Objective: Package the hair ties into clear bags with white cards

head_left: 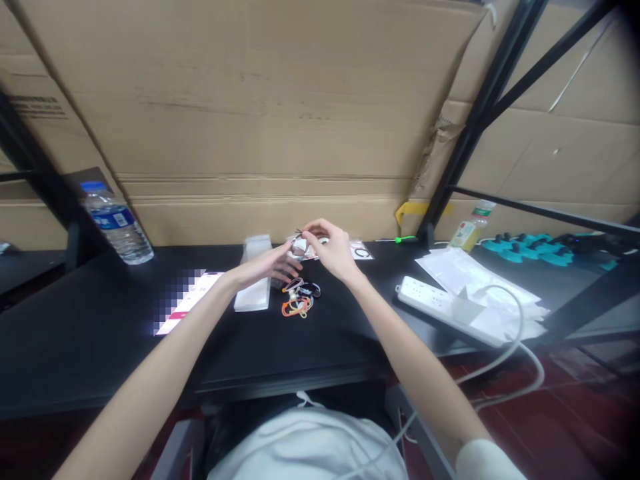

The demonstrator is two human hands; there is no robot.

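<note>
A thin dark loop, seemingly a hair tie (299, 248), is held up between my two hands above the black desk. My right hand (334, 250) pinches its upper edge with thumb and fingertips. On its other side is my left hand (270, 265), fingers spread and thumb tip against the loop; any firmer hold is hard to make out. Just below lies a small pile of colourful hair ties (299, 305), in orange, pink, yellow and black. Clear plastic bags (253, 297) lie left of the pile. Behind my right hand, a small packet (361, 251) with a black ring is partly covered.
A lit phone (193, 300) lies by my left forearm. A water bottle (117, 223) stands at the back left. Right of my arm are a white power strip (430, 297), papers (465, 270) and a cable. Cardboard (270, 120) walls the back; a drink bottle (470, 230) stands right.
</note>
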